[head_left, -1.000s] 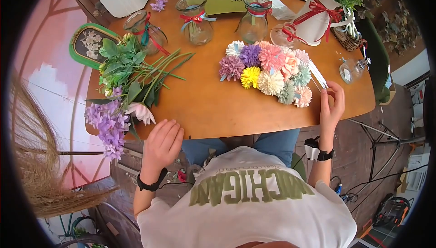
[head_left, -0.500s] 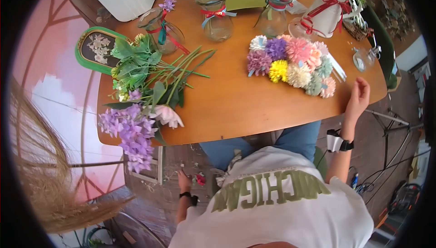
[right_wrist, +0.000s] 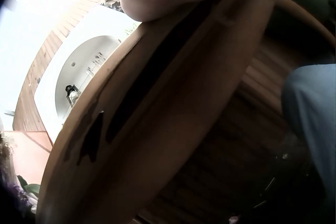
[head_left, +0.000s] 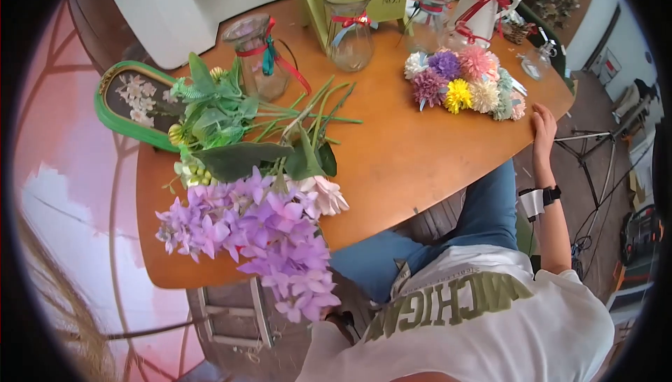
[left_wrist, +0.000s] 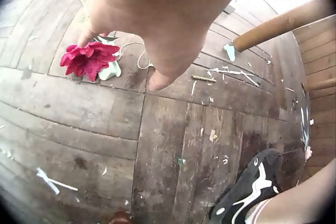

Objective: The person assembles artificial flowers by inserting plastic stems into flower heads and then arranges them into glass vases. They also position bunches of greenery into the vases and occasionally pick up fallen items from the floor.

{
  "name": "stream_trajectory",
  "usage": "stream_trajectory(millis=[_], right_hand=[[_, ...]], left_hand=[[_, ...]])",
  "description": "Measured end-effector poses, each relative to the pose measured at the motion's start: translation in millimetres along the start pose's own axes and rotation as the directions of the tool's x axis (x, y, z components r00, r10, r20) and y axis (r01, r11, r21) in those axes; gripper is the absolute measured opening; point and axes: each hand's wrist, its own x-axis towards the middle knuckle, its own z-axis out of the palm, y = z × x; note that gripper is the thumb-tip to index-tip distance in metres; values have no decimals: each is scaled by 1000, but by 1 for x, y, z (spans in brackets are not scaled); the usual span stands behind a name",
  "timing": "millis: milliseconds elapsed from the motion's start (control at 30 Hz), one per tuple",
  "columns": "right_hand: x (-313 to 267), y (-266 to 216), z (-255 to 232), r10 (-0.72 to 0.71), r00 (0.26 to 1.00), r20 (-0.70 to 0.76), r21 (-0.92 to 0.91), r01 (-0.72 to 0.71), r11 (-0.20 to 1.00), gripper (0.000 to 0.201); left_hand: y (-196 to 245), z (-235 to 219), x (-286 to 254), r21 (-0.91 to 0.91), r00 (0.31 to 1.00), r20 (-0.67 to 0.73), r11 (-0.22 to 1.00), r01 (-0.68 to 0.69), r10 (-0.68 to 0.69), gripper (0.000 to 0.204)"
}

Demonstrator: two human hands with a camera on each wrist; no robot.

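Observation:
Down at the wooden floor, my left hand reaches over a red artificial flower. One fingertip is right at its petals, while the thumb stands well apart from it. In the head view that hand is mostly hidden below the table, behind the purple flowers. My right hand rests on the right edge of the wooden table, holding nothing. Close beyond it lies a cluster of pompom-like flower heads in several colours.
Green stems with leaves lie at the table's left, near an oval green frame. Glass vases with ribbons and a white pitcher stand at the back. Scraps and a shoe are on the floor.
My left hand has left the table's front edge and gone down to the floor. The right hand has let go of the white strips beside the flower heads and moved to the table edge. The view has tilted left.

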Motion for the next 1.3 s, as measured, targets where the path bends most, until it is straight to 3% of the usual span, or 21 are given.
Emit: stream_trajectory(millis=[67,200,400,533,600,633,667,700,767,800,867,900,933,967,1000,1033,1067,1100,1200,1300], right_hand=[[1,-11,-4,-36,999,23,-6,36,999,30],[1,-1,-3,-73,997,-31,-53,71,996,29],[1,-5,0,-55,998,-29,-38,53,998,30],[4,-3,-6,-70,997,-14,-13,69,998,30],[5,3,-5,-55,998,17,25,55,998,31],[11,21,-3,31,999,11,45,-31,998,33],[8,15,-4,11,1000,4,85,-11,996,33],[6,20,6,28,998,57,155,-36,987,34],[11,21,2,43,998,39,220,-51,974,34],[11,19,2,24,999,25,188,-28,982,35],[8,23,-5,4,1000,31,148,-8,989,35],[11,32,-6,42,999,13,203,-44,978,36],[13,41,1,84,996,17,264,-86,961,37],[15,44,-1,51,997,59,222,-63,973,38],[19,56,1,141,986,87,363,-163,917,39],[16,44,4,193,979,73,377,-206,903,40],[20,47,3,186,976,116,379,-217,899,42],[19,44,3,157,982,103,348,-184,919,42],[19,39,4,145,986,80,313,-163,936,43],[13,33,0,149,987,62,285,-161,945,44]], left_hand=[[-2,-3,31,-28,999,-39,1000,-11,9,61],[2,38,47,-110,996,-87,994,15,-24,59],[-3,63,80,-248,966,-148,953,173,-214,55],[37,78,97,-331,926,-168,904,271,-339,53],[62,91,112,-365,883,-157,857,365,-443,52],[80,90,113,-379,844,-143,816,437,-518,52],[83,83,114,-387,787,-129,761,520,-603,51],[46,98,50,-388,687,-112,668,635,-718,51],[38,98,54,-74,804,-53,805,588,-592,41],[33,107,64,-77,803,-59,805,589,-593,41],[14,122,50,-353,650,-255,694,627,-716,39],[17,104,42,-353,628,-242,670,653,-740,39],[23,79,39,-534,665,-71,591,604,-744,42],[11,84,41,-579,682,-163,629,519,-713,45],[-11,96,47,-497,705,-275,724,478,-654,45],[4,69,43,-455,648,-194,653,606,-736,44],[-5,73,51,-384,600,-285,663,643,-747,40],[-5,59,46,100,783,-233,787,609,-576,39],[-9,53,56,34,732,-251,750,660,-633,35],[-10,58,63,6,750,-219,768,641,-624,34]])
